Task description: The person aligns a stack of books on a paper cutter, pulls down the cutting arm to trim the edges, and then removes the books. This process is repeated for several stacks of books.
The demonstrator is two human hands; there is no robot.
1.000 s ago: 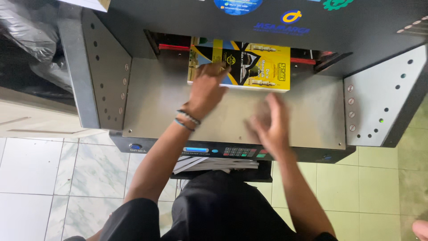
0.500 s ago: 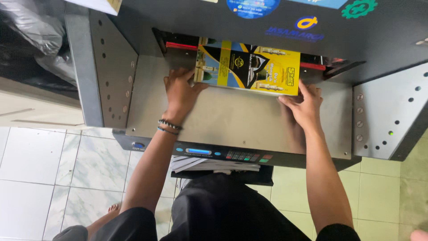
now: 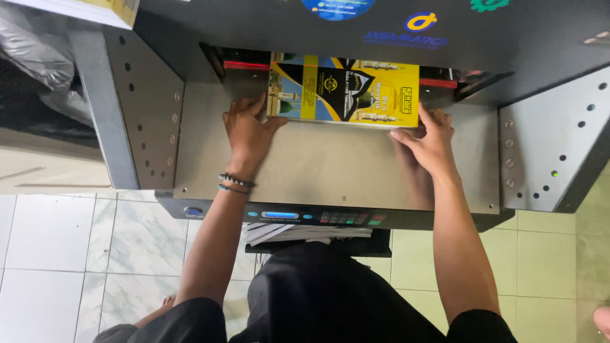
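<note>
Left hand (image 3: 246, 130): fingers spread and loosely bent, fingertips pressed against the left edge of the booklet stack (image 3: 344, 89), palm resting on the cutter bed; two beaded bracelets (image 3: 235, 184) at the wrist. Right hand (image 3: 427, 141): fingers together and nearly straight, laid against the stack's right front corner, not closed round it. Booklet stack: flat, rectangular, glossy printed cover in yellow, black and blue, lying on the bed with its far edge under the dark housing (image 3: 381, 32); its thickness cannot be made out. Cutter bed (image 3: 330, 168): smooth matt grey sheet metal, flanked by grey side panels (image 3: 149, 121) pierced with round holes. Behind the stack, a red strip (image 3: 244, 65), partly hidden. Control strip (image 3: 305, 216) along the bed's near edge: small buttons, too small to tell apart. Beneath the bed, loose white sheets (image 3: 286, 234), partly covered by the person's dark clothing.
</note>
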